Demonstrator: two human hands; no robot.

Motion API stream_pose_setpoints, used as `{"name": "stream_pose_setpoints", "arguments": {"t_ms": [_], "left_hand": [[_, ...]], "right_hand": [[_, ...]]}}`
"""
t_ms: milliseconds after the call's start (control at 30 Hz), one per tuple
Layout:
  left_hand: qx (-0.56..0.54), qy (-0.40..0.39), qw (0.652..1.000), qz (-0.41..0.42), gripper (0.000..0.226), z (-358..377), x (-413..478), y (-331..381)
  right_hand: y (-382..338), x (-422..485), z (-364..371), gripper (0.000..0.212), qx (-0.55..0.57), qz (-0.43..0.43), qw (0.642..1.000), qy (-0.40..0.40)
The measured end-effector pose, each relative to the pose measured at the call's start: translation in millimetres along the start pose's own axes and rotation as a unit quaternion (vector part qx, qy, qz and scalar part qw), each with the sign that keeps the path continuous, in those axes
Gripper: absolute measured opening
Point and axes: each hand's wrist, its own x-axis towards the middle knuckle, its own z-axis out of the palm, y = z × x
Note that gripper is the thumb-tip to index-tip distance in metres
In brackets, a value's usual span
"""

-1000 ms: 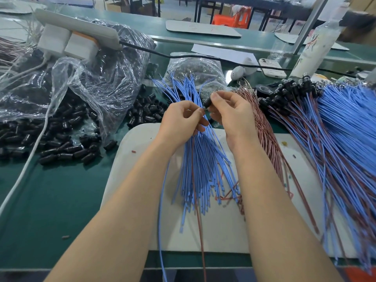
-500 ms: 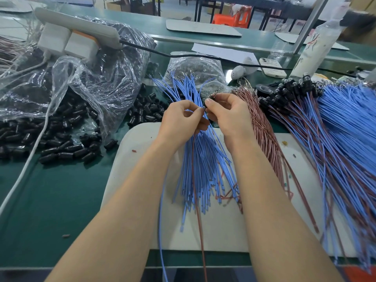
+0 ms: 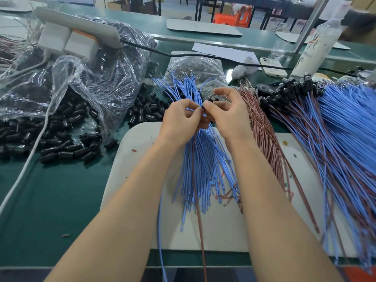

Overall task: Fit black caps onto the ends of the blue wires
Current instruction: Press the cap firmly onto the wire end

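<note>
Black cap (image 3: 202, 107) pinched in right hand (image 3: 230, 119) grip, left hand (image 3: 181, 119) grip pinching blue wire (image 3: 160, 220), fingertips touching

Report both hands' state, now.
Left hand: pinching a blue wire.
Right hand: pinching a black cap.

Black cap (image 3: 203, 108) is hiding almost wholly btwn left grip (image 3: 182, 119) & right grip (image 3: 228, 115); its wire end isn't showing. Capped blue wires (image 3: 350, 127) are blurring, running off right edge. Bottle (image 3: 314, 47) top is smearing.
</note>
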Motion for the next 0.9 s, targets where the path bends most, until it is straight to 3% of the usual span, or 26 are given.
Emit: {"name": "stream_pose_setpoints", "arguments": {"t_ms": [533, 900], "left_hand": [[0.003, -0.005, 1.000, -0.007, 0.012, -0.6, 0.8, -0.3], [0.049, 0.023, 0.998, 0.033, 0.016, 1.6, 2.9, -5.8]], "right_hand": [[1.8, -1.1, 4.6, 0.024, -0.057, -0.028, 0.997, 0.046], [2.2, 0.5, 2.2, 0.026, -0.042, -0.017, 0.999, 0.029]]}}
